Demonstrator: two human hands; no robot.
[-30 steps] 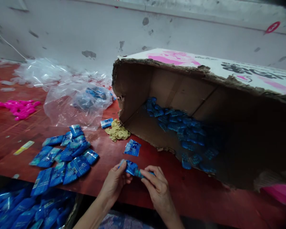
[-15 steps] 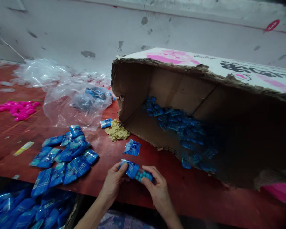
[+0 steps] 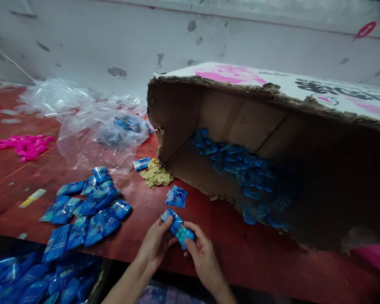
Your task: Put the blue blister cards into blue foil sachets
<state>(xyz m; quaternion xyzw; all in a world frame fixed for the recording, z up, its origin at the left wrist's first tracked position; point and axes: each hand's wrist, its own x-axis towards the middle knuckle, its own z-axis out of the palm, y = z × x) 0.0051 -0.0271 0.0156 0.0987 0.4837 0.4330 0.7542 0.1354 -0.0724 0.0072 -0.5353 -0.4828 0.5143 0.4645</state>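
Observed blue printed packet (image 3: 175, 217) pinched in left hand (image 3: 156, 238), adjoining turquoise-beaded item (image 3: 184, 234) gripped in right hand (image 3: 201, 250); noted rightward torn cardboard box (image 3: 180, 105) holding blue pieces (image 3: 250, 169), black lettering (image 3: 329, 88) unreadable, leftward bin (image 3: 100, 276) of blue packets (image 3: 34, 274), beyond left hand clear bag (image 3: 79, 143) with blue contents (image 3: 128, 123), beyond right, red mark (image 3: 366, 30) reading "3".

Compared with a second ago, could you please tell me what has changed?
The right hand has shifted left, toward the left hand, and the beaded piece now slopes more steeply down the picture, with more of it showing. The left hand still holds the wrapper, the right the piece. The packet pile, cloth and box stayed put.
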